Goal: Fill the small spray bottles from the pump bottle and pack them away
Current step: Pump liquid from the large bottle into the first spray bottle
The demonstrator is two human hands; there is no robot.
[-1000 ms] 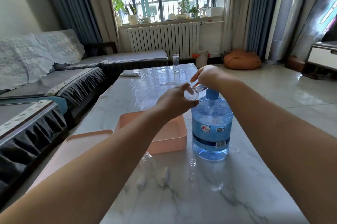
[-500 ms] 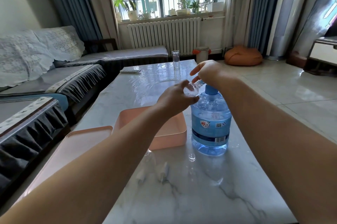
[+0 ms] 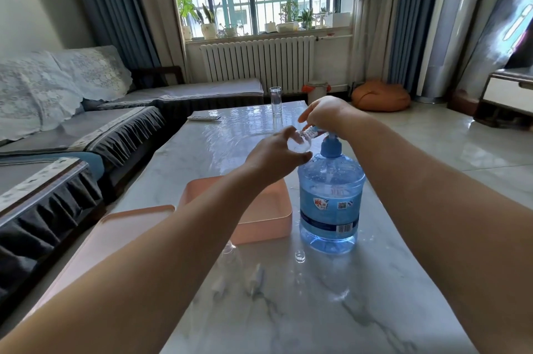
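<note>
While the left hand (image 3: 274,154) curled round a small clear spray bottle (image 3: 301,142), tilting its neck at the spout, the right hand (image 3: 326,114) pressed down on the pump bottle (image 3: 331,203), fingers bent over its head. A misaligned neck would likely spill water onto the table (image 3: 331,310). The pink tray (image 3: 268,226) sat touching at nine o'clock; loose parts lay at six; the table's edge ran close at three.
</note>
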